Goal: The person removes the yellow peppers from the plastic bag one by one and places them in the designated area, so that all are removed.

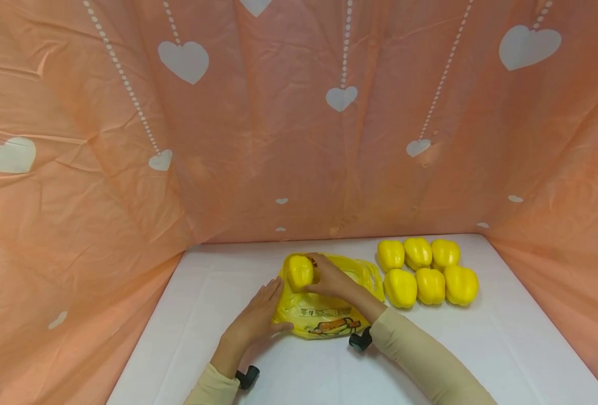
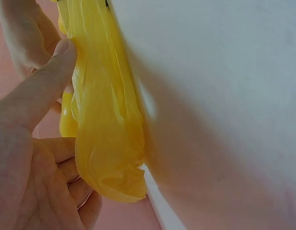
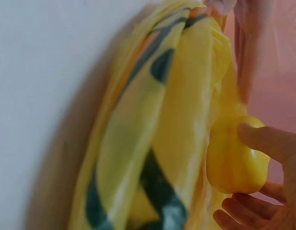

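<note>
My right hand (image 1: 329, 277) holds a yellow bell pepper (image 1: 300, 273) over the left part of a yellow plastic bag (image 1: 324, 306). In the right wrist view, the thumb lies on one side of the bell pepper (image 3: 236, 155) and the fingers on the other. My left hand (image 1: 259, 312) lies along the bag's left edge, fingers straight and thumb spread toward its front. Seen from the left wrist, that hand (image 2: 38, 158) touches the bulging bag (image 2: 107, 129) with thumb and fingers. Printed lettering and an orange figure mark the bag's near side.
Right of the bag, several yellow bell peppers (image 1: 430, 286) stand in two rows on the white table (image 1: 511, 337). A pink curtain (image 1: 299, 140) with white hearts hangs behind and along both sides.
</note>
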`<action>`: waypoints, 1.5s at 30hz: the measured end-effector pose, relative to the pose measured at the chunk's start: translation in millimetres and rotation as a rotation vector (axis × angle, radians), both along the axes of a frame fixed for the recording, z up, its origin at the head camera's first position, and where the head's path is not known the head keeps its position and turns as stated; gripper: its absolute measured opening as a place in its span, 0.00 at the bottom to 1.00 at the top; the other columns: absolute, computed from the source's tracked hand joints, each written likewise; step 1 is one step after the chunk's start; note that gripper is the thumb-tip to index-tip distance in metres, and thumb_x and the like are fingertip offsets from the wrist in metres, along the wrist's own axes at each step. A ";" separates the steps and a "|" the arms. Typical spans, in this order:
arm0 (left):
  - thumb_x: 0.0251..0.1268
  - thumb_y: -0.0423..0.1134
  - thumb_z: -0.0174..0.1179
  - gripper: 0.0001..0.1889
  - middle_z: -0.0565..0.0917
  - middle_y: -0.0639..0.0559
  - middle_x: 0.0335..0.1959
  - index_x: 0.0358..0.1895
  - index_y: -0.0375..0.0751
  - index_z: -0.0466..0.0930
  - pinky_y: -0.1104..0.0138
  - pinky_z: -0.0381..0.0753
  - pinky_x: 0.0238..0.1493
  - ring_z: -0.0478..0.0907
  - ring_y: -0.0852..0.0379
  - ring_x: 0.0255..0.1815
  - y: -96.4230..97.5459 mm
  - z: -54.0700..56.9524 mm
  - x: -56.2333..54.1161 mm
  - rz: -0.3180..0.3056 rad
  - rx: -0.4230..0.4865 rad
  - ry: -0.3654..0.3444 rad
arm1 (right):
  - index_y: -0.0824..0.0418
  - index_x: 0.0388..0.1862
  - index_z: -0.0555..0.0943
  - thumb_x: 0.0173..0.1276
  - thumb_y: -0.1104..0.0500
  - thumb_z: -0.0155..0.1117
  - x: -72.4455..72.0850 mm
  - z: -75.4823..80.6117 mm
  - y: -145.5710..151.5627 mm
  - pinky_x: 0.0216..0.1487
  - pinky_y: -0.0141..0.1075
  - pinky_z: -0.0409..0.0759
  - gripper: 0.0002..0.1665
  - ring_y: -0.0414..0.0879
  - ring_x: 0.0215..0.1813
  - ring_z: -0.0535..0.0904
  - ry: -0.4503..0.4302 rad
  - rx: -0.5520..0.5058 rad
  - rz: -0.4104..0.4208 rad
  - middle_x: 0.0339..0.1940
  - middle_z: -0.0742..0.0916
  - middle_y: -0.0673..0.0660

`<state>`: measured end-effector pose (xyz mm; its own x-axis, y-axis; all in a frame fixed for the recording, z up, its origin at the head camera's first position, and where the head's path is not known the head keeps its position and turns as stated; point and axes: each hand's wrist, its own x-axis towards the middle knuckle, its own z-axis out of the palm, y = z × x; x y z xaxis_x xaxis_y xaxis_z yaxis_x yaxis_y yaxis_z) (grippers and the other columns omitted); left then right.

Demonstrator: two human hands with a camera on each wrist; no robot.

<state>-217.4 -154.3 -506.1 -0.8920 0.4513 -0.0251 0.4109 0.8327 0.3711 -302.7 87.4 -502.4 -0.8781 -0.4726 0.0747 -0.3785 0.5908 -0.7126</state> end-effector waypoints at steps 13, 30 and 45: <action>0.67 0.55 0.75 0.57 0.53 0.35 0.88 0.85 0.27 0.51 0.49 0.49 0.89 0.50 0.40 0.89 0.6 2.2 1.9 0.001 -0.009 0.002 | 0.61 0.83 0.64 0.67 0.51 0.82 17.9 15.8 22.6 0.75 0.58 0.78 0.53 0.60 0.74 0.76 0.017 -0.023 -0.042 0.78 0.75 0.64; 0.67 0.54 0.75 0.56 0.53 0.33 0.87 0.84 0.25 0.52 0.47 0.49 0.89 0.50 0.39 0.88 0.8 3.1 2.6 -0.012 0.008 0.002 | 0.60 0.84 0.63 0.67 0.50 0.82 45.6 27.5 69.3 0.76 0.61 0.76 0.54 0.61 0.74 0.75 0.059 -0.002 -0.081 0.77 0.76 0.64; 0.67 0.54 0.76 0.56 0.53 0.34 0.88 0.85 0.26 0.52 0.48 0.49 0.89 0.50 0.40 0.89 1.3 6.6 3.6 0.012 -0.006 0.004 | 0.64 0.83 0.65 0.65 0.54 0.83 77.8 30.1 115.5 0.73 0.68 0.76 0.53 0.67 0.73 0.75 0.102 0.020 -0.102 0.78 0.75 0.67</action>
<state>-213.7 -153.0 -499.5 -0.8976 0.4400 -0.0245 0.4018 0.8400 0.3646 -224.9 203.0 -472.3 -0.9102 -0.3833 0.1572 -0.3852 0.6435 -0.6614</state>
